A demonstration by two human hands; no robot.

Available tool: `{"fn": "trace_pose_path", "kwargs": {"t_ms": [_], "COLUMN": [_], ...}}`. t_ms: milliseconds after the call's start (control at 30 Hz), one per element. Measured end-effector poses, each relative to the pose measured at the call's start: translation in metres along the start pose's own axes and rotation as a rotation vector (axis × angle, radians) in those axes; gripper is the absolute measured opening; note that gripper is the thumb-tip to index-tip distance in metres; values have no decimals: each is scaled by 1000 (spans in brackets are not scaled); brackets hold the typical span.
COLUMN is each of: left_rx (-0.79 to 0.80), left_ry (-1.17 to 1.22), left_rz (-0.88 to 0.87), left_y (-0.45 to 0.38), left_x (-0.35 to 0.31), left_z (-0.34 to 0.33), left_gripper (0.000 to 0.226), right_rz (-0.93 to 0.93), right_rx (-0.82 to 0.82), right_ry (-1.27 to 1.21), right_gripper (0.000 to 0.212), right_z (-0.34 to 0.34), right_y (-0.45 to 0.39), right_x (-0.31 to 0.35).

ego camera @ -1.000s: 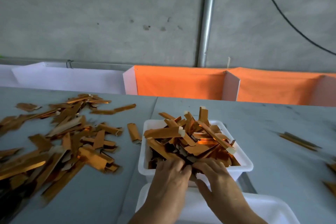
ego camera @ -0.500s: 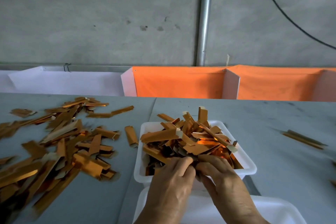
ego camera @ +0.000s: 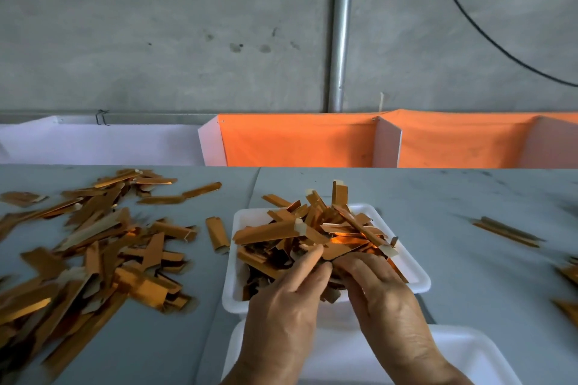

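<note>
The left hand (ego camera: pixel 286 300) and right hand (ego camera: pixel 383 294) both pinch strips (ego camera: pixel 275 233) at the tray's (ego camera: pixel 417 280) near edge. Free tabletop (ego camera: pixel 478 278) lies to its right.

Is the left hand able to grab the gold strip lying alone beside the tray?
Probably yes. The lone gold strip lies uncovered on the table just left of the white tray, and the left hand is close, though busy in the tray's pile.
</note>
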State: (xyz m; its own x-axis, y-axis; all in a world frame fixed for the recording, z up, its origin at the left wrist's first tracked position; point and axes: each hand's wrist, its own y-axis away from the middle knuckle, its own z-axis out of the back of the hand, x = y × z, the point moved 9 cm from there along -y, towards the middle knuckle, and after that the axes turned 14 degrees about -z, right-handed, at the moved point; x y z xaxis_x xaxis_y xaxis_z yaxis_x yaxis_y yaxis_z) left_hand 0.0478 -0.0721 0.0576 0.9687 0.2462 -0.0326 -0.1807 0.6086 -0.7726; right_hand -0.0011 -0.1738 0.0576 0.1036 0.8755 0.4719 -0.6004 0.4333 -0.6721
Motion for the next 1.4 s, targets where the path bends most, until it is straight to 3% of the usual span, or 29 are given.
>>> {"fn": "trace_pose_path", "kwargs": {"t_ms": [133, 233, 467, 667, 800, 867, 933, 1033, 1067, 1133, 1267, 1333, 1400], "left_rx": [-169, -218, 45, 88, -8, -24, -30, 32, 50, 26, -139, -114, -67], "left_ry": [150, 159, 92, -22, -54, -51, 4, 38, 20, -13, -18, -39, -73], "left_rz": [153, 204, 145, 47, -23, -33, -1, 104, 130, 143, 94, 86, 81], "left_y": [3, 0, -8, -1, -2, -4, -5, -2, -1, 1, 1, -3, -6], "left_x": [14, 18, -2, -8, -10, -11, -10, 1, 4, 9, 8, 5, 1], "left_z": [14, 19, -9, -11, -3, -2, -4, -12, -14, -13, 4, 4, 2], "left_gripper": [25, 26, 38, 50, 13, 9, 24, 74, 83, 87, 53, 48, 51], "right_rz": [-16, -39, -70, -149, -159, -101, -19, -6, -15, -70, -391, -525, -566], "right_rx": [-61, -21, 275, 235, 169, 107, 36, 11, -1, -49, -86, -122, -107], "right_ry": [-49, -30, -8, -145, -231, -229, -201, -239, -264, -378, -903, -1099, -1123], "right_gripper": [6, 17, 27, 27, 32, 27, 7, 40, 37, 20, 33, 25, 15], "right_z": [12, 5, -34, -29, -18, -12, -5, 2, 6, 14, 20, 19, 20], "right_y": [-6, -6, 11, 8, 4, 1, 1, -1, -3, -7, -16, -17, -17], "right_x": [-3, -11, -26, -27, -21, -14, -6, -3, -4, -9, -38, -56, -63]}}
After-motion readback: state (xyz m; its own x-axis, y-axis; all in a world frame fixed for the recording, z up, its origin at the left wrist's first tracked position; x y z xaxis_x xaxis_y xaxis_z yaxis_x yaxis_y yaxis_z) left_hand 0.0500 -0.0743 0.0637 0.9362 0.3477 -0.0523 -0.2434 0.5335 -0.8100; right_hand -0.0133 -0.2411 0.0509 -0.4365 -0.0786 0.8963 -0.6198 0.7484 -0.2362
